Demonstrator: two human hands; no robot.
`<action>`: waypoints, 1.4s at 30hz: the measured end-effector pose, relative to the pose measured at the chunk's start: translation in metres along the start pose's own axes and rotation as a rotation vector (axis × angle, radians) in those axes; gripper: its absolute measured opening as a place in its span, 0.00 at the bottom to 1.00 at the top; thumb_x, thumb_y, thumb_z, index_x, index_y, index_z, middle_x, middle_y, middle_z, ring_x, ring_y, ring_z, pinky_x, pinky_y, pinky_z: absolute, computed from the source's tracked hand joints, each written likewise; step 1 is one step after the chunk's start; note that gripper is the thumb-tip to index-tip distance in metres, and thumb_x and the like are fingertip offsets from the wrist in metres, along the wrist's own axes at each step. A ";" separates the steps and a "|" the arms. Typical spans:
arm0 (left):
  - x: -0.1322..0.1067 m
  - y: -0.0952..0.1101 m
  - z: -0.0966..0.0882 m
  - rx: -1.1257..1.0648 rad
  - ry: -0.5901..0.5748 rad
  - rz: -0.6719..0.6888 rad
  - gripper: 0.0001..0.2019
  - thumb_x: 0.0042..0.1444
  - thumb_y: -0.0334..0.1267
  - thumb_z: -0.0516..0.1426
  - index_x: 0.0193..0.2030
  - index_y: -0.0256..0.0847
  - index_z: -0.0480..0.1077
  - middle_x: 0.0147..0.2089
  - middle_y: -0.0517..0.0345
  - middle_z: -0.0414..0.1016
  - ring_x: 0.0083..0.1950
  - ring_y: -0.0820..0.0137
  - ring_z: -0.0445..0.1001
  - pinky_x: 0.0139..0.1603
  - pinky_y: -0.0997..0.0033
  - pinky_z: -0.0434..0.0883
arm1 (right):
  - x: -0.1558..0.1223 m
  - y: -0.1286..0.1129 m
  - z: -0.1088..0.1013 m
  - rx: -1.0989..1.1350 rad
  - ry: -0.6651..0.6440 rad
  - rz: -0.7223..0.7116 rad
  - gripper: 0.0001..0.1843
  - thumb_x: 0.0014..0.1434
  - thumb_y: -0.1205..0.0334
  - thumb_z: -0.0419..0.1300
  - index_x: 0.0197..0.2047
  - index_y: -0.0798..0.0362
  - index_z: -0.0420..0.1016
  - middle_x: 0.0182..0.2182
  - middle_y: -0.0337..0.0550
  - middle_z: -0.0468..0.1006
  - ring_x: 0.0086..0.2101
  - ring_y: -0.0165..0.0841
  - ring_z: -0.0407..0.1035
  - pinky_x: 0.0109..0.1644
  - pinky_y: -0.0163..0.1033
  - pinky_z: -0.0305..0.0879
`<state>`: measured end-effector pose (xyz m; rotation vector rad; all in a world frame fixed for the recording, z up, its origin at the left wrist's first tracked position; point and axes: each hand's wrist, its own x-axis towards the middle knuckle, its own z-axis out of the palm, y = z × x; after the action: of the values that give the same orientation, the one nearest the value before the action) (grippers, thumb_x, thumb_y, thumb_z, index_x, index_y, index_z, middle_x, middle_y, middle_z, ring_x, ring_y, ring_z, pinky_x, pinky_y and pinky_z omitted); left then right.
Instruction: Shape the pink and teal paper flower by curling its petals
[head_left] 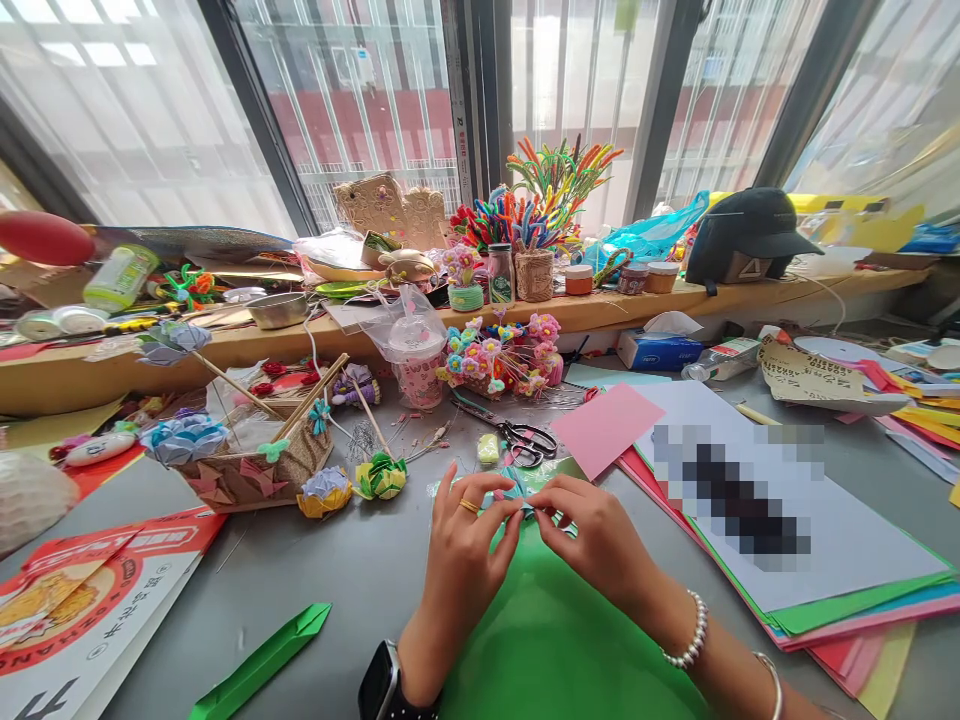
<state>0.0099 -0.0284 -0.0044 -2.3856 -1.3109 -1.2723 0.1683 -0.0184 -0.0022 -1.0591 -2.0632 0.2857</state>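
Observation:
A small folded piece of light-blue paper [517, 482] is pinched between my two hands, just above the table. My left hand [471, 535], with a ring and a dark watch, grips it between thumb and fingers. From the other side, the closed fingertips of my right hand [596, 525] meet it; a beaded bracelet is on that wrist. Much of the paper is hidden behind my fingers. Below my hands spreads a smooth green surface [566, 630]. Black-handled scissors [529, 440] and a pale yellow block [488, 449] lie just beyond them.
Stacked coloured paper [840, 530] lies at right, near a pink sheet [607, 428]. A folded green paper strip [262, 660] is at front left. Behind it stand a cardboard box [255, 480] with paper flowers and a lidded pink cup [418, 370]. A crowded ledge [592, 310] runs below the windows.

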 end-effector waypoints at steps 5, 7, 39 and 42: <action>0.002 -0.002 -0.002 0.027 -0.018 0.033 0.06 0.52 0.30 0.54 0.32 0.43 0.71 0.38 0.57 0.73 0.41 0.68 0.70 0.57 0.47 0.55 | 0.001 0.003 -0.003 -0.084 -0.057 -0.111 0.10 0.57 0.71 0.51 0.36 0.55 0.73 0.28 0.44 0.74 0.30 0.32 0.68 0.32 0.34 0.64; 0.002 -0.003 -0.003 0.037 -0.021 0.038 0.06 0.52 0.30 0.55 0.32 0.43 0.71 0.38 0.57 0.73 0.41 0.68 0.70 0.57 0.47 0.55 | 0.001 0.003 -0.003 -0.082 -0.057 -0.111 0.10 0.56 0.72 0.51 0.36 0.55 0.72 0.29 0.45 0.74 0.31 0.32 0.68 0.33 0.35 0.65; 0.001 -0.004 -0.005 0.052 -0.015 -0.016 0.03 0.53 0.30 0.53 0.33 0.42 0.67 0.39 0.55 0.72 0.41 0.67 0.71 0.58 0.47 0.54 | -0.004 0.000 0.007 -0.125 0.050 -0.141 0.11 0.60 0.70 0.48 0.36 0.56 0.72 0.30 0.46 0.73 0.31 0.34 0.67 0.32 0.35 0.63; 0.003 -0.003 -0.008 0.043 -0.038 -0.020 0.03 0.53 0.31 0.53 0.31 0.41 0.67 0.39 0.55 0.72 0.42 0.67 0.71 0.58 0.47 0.54 | -0.003 0.002 0.005 -0.141 0.017 -0.172 0.11 0.60 0.71 0.48 0.37 0.55 0.72 0.30 0.45 0.73 0.31 0.33 0.66 0.31 0.35 0.62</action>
<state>0.0032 -0.0288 0.0020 -2.3845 -1.3622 -1.1973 0.1669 -0.0190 -0.0079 -0.9551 -2.1680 0.0450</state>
